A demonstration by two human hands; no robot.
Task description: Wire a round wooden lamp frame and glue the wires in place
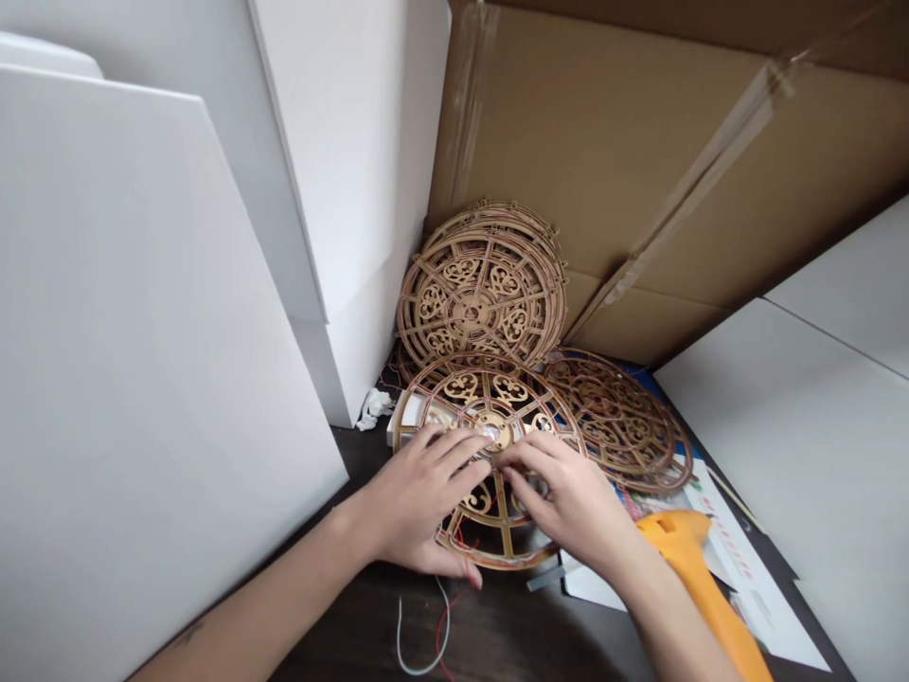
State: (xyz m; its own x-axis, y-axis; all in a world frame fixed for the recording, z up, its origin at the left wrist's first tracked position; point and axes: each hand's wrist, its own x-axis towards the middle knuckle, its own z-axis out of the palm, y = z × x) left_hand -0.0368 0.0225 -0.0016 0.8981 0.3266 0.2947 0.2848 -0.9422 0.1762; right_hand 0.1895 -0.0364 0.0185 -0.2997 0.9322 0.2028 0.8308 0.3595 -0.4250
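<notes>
A round wooden openwork panel [507, 542] with spokes, scroll cut-outs and thin strips along its rings lies in front of me. My left hand [433, 488] is on its left side, fingers across the top and thumb at the near rim. My right hand [561, 488] is bent over the panel just below its hub, thumb and fingers closed together; whatever lies between the fingertips is hidden. A red wire [465, 542] hangs by the left thumb. A pale wire [418, 671] loops on the dark table below.
Behind, a stack of similar panels [472, 313] leans against a cardboard box [603, 142]. More panels [603, 407] lie at right. An orange glue gun [686, 545] rests on a printed white sheet [774, 616]. White boards [142, 332] rise at left; crumpled tissue [374, 409] lies nearby.
</notes>
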